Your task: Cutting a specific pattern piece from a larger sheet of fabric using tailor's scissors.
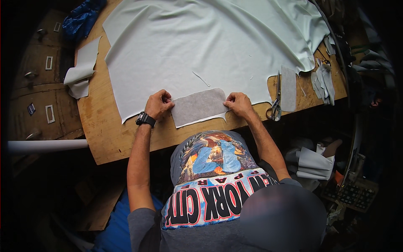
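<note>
Grey, round-cornered rectangular fabric piece lies near the front edge of the pale wooden table, long axis left to right, white cloth showing beneath its near edge. The left hand and right hand pinch its opposite ends. Bare wood borders the broad white fabric sheet leftward; metal scissors sit rightward. Closed wooden drawers stand far left.

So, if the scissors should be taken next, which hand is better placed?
Right, I would judge. The right hand is nearer the scissors, which lie outward of it; the left hand is across the grey piece. Both appear to pinch its ends, so the right would let go first.
</note>
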{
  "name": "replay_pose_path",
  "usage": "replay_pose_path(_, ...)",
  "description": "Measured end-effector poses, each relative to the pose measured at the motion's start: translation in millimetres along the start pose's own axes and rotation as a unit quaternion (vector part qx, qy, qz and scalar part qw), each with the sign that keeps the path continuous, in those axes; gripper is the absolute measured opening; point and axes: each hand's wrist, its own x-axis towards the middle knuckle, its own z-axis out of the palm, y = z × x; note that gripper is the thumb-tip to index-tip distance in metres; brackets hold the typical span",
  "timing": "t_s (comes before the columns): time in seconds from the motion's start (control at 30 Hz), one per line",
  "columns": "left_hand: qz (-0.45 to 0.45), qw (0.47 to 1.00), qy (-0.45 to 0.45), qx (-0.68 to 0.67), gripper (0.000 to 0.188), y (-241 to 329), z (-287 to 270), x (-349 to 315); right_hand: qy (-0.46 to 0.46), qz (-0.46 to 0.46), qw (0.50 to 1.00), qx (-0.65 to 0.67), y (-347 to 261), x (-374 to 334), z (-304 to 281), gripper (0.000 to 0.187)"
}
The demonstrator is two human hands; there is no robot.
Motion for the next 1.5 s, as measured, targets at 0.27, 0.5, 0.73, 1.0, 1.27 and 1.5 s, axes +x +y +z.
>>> replay_pose_path(0.27, 0.03, 0.999, 0.009, 0.002, 0.031, 1, 6, 4, 0.022, 0.003, 1.0, 0.009, -1, -4, -6, 0.026)
replay_pose_path(0.5, 0.192, 0.953, 0.216, 0.085, 0.019, 50, 50, -23, 0.267, 0.019, 0.962, 0.055, 32, -65, -45, 0.025)
replay_pose_path(0.73, 0.36, 0.915, 0.14, 0.118, 0.031, 72, 137, 5, 0.306, 0.068, 0.935, -0.165, 106, -112, -62, 0.037)
replay_pose_path(1.0, 0.353, 0.921, 0.13, 0.105, 0.032, 72, 150, 14, 0.334, 0.095, 0.922, -0.171, 101, -83, -72, 0.039)
replay_pose_path(1.27, 0.333, 0.927, 0.121, 0.12, 0.031, 71, 145, 9, 0.124, 0.181, 0.86, 0.461, 109, -117, -87, 0.021)
replay_pose_path(1.5, 0.328, 0.928, 0.119, 0.131, 0.034, 71, 144, 10, -0.054, 0.147, 0.906, 0.394, 70, -204, -16, 0.028)
